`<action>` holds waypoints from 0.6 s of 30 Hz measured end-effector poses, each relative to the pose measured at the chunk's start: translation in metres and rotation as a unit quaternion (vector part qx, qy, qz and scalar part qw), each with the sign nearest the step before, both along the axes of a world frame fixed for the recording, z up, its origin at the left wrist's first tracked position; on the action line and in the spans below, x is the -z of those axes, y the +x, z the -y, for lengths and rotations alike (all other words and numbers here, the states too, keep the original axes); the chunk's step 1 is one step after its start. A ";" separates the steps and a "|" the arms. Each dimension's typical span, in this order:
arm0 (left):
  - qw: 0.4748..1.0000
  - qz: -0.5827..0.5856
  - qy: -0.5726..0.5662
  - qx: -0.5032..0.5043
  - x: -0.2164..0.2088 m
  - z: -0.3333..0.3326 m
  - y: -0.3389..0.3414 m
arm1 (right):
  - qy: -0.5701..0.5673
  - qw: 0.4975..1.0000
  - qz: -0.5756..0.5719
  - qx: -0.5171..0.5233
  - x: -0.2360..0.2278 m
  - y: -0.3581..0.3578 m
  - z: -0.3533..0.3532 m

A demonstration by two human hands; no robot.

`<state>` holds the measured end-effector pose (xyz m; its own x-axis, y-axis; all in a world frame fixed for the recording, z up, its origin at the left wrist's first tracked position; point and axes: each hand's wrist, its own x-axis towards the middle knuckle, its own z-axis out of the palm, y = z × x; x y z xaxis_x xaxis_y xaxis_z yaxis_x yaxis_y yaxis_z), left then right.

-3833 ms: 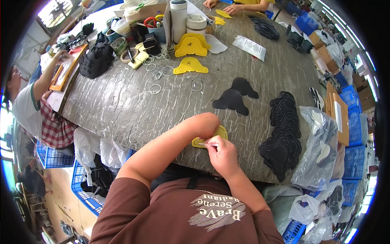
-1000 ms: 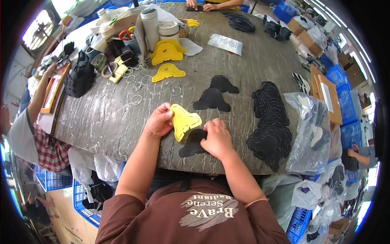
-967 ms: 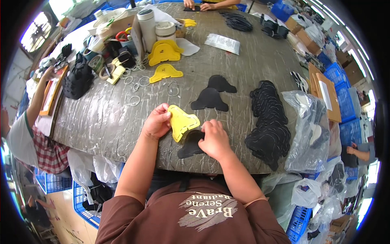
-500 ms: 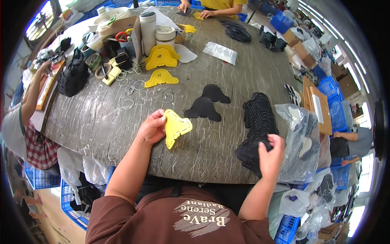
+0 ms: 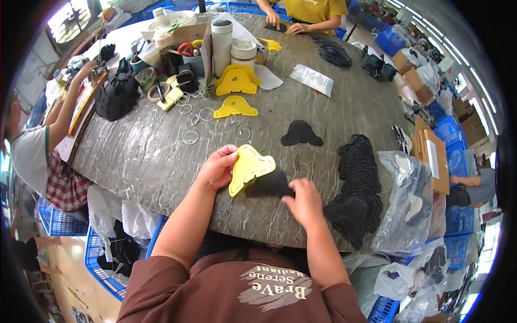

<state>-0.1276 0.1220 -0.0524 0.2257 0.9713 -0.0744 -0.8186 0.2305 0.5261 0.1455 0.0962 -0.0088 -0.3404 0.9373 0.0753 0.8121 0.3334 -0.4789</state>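
My left hand [image 5: 218, 168] is closed on the edge of a yellow, dome-shaped template [image 5: 250, 164] with flared ends and slots along its border. It is held tilted above the table. Just to its right, my right hand [image 5: 305, 200] pinches the edge of a thin black cut piece [image 5: 269, 184], slightly blurred. This piece lies partly behind the template's lower edge; whether the two touch, I cannot tell. Beyond the hands, a similar black piece [image 5: 301, 133] rests flat on the table. A long overlapping stack of black pieces [image 5: 358, 177] lies to the right of my right hand.
Two more yellow templates [image 5: 236, 107] lie farther off, near loose rubber bands [image 5: 190, 138]. Behind them stand a white flask [image 5: 222, 48] and a lidded jar [image 5: 243, 54]. A clear plastic bag [image 5: 404, 202] sits at the table's right edge. Other people work at the far side and left.
My right hand has moved left from the stack and now holds a black piece beside the template. One of two overlapping black pieces has gone from its place. The view has shifted slightly.
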 end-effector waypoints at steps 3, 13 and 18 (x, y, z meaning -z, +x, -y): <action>0.993 -0.113 -0.028 -0.005 -0.006 0.004 0.005 | -0.033 0.999 0.001 -0.016 -0.003 0.002 0.045; 0.637 -0.730 0.247 -0.025 -0.037 0.034 0.058 | 0.008 1.000 -0.024 0.013 -0.005 0.004 0.058; 0.606 -0.747 0.271 -0.045 -0.048 0.078 0.052 | 0.012 0.998 -0.061 0.020 -0.002 0.004 0.061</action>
<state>-0.0760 0.0440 -0.0045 0.2451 0.9476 0.2051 0.6671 -0.3183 0.6735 0.1500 0.0353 -0.0066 -0.2904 0.9472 0.1360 0.7604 0.3147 -0.5681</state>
